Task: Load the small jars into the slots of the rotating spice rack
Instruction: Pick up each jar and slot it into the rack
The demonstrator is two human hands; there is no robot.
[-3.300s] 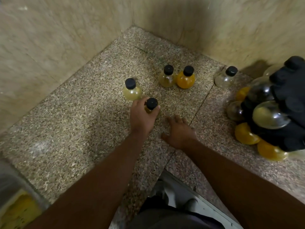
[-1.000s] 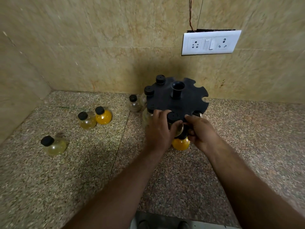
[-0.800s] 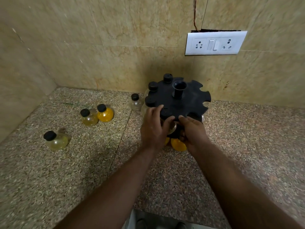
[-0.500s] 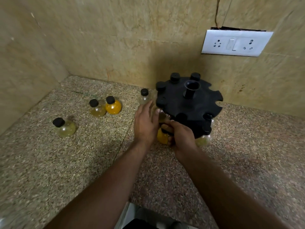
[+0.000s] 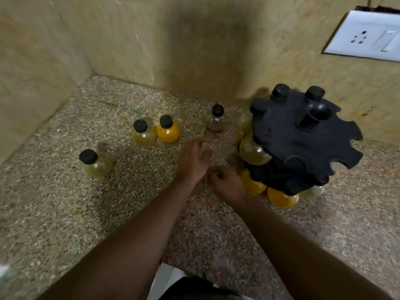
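The black rotating spice rack (image 5: 303, 139) stands at the right by the wall, with several round jars hanging in its slots. Loose black-capped jars stand on the speckled counter: a pale one (image 5: 96, 162) at the left, a pale one (image 5: 144, 134) beside an orange one (image 5: 168, 131), and a clear one (image 5: 215, 119) near the rack. My left hand (image 5: 193, 160) hovers over the counter between the loose jars and the rack, fingers apart, holding nothing. My right hand (image 5: 227, 185) rests loosely curled beside the rack's lower orange jar (image 5: 252, 185); I see nothing in it.
Tiled walls form a corner at the back left. A white socket plate (image 5: 365, 36) is on the wall above the rack. The counter's front edge (image 5: 168, 263) runs below my arms.
The jar that my left hand carried now hangs in the rack. Both hands have come off the rack, the left one moving left toward the loose jars. The view has swung left.
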